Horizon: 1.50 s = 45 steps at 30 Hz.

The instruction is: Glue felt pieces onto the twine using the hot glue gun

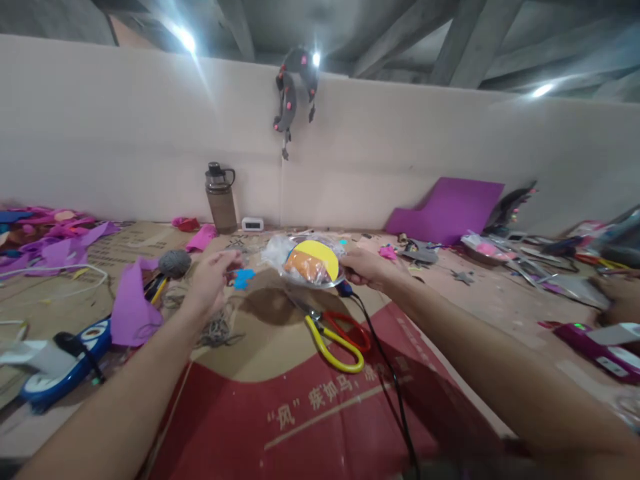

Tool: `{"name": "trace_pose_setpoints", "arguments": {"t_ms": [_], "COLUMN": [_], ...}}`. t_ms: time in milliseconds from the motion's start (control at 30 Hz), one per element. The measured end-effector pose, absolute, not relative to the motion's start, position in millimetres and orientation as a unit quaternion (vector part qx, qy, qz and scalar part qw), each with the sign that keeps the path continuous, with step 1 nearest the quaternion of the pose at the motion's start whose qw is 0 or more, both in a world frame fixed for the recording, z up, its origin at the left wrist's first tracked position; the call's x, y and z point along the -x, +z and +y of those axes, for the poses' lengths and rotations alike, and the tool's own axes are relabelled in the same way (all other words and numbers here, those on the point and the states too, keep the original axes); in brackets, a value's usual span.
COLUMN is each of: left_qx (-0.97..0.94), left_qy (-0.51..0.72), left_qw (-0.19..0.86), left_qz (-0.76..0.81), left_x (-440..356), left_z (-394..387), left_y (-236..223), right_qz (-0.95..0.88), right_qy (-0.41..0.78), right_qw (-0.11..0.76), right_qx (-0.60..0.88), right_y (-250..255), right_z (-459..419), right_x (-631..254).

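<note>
My left hand (217, 275) is closed, its fingertips pinching a small bright-blue cut piece (243, 279) above the cardboard. My right hand (367, 267) has its fingers closed on the right rim of a round clear plastic dish (323, 285). Inside the dish lie a yellow disc (321, 253), an orange-brown piece (306, 267) and crinkled clear plastic (275, 252). Just below my right hand shows the blue end of a tool (345, 289) with a black cord; its kind is hidden. Scissors (335, 340) with one yellow and one red handle lie below the dish.
Grey yarn (174, 264), purple felt (134, 303) and a blue power strip (70, 367) lie left. A bottle (220, 199) and small digital display (253, 224) stand by the white partition. Purple sheet (450, 210) leans right. Another person's hand (617, 297) is at far right.
</note>
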State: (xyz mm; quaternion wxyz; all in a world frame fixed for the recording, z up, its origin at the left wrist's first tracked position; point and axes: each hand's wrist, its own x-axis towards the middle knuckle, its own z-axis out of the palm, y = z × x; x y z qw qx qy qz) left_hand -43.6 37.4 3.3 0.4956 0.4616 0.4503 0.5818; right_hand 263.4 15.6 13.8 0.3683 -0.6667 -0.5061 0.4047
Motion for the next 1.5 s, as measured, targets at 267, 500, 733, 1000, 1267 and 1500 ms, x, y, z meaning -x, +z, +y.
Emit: {"name": "trace_pose_setpoints", "arguments": {"t_ms": [267,500,733,1000,1267,1500], "left_qx": [-0.538,-0.653,-0.801,-0.859,-0.859,-0.854], "left_qy": [0.456,0.361,0.174,0.061,0.098,0.103], "left_qw": [0.544,0.511,0.369,0.267,0.266,0.261], "left_qz": [0.454,0.428,0.437,0.432,0.427,0.439], "left_x": [48,44,40,34,34,32], "left_z": [44,31,19,17,22,19], "left_y": [-3,2,9,7,-2,0], "right_qz": [-0.627,-0.749,-0.847,-0.853,-0.848,-0.874], "right_qy": [0.468,0.122,0.060,0.037,0.177,0.218], "right_qw": [0.143,0.307,0.158,0.172,0.175,0.182], "right_qx": [0.606,0.574,0.504,0.491,0.467,0.393], "right_y": [-8,12,7,4,14,21], "right_z": [-75,-80,-93,-99,-111,-110], "right_x": [-209,-208,-167,-171,-169,-170]}}
